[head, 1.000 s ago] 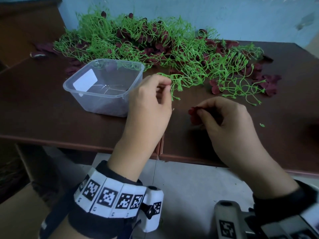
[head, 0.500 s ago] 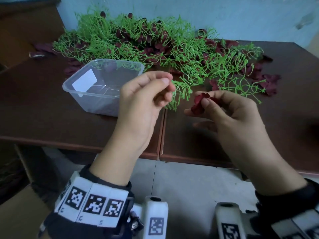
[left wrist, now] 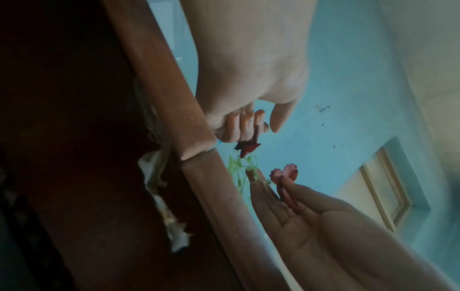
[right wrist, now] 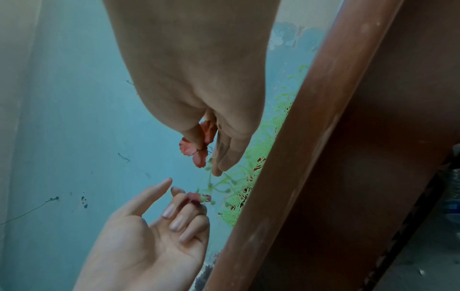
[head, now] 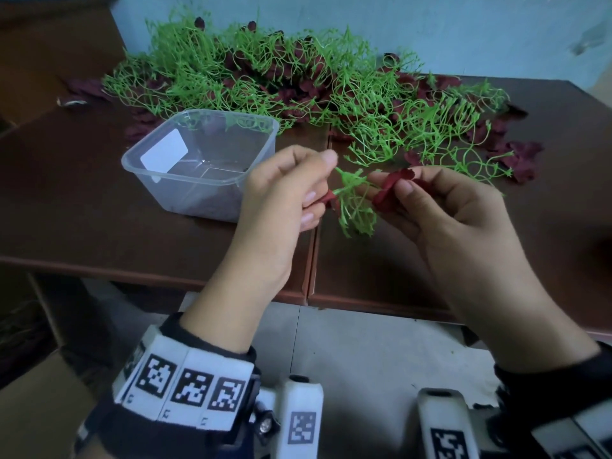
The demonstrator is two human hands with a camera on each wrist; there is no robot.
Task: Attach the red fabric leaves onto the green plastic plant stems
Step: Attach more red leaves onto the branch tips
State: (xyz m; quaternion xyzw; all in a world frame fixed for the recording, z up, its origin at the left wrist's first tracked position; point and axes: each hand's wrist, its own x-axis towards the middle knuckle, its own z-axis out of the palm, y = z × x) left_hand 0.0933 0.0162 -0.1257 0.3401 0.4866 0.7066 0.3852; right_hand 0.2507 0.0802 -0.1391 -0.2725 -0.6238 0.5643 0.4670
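- A green plastic stem sprig (head: pixel 354 200) is pinched in the curled fingers of the left hand (head: pixel 284 197), above the brown table (head: pixel 99 210).
- A red fabric leaf (head: pixel 392 188), at 3 o'clock of the sprig, is pinched by the right hand (head: pixel 453 220).
- A clear plastic tub (head: pixel 202 164) sits at 9 o'clock.
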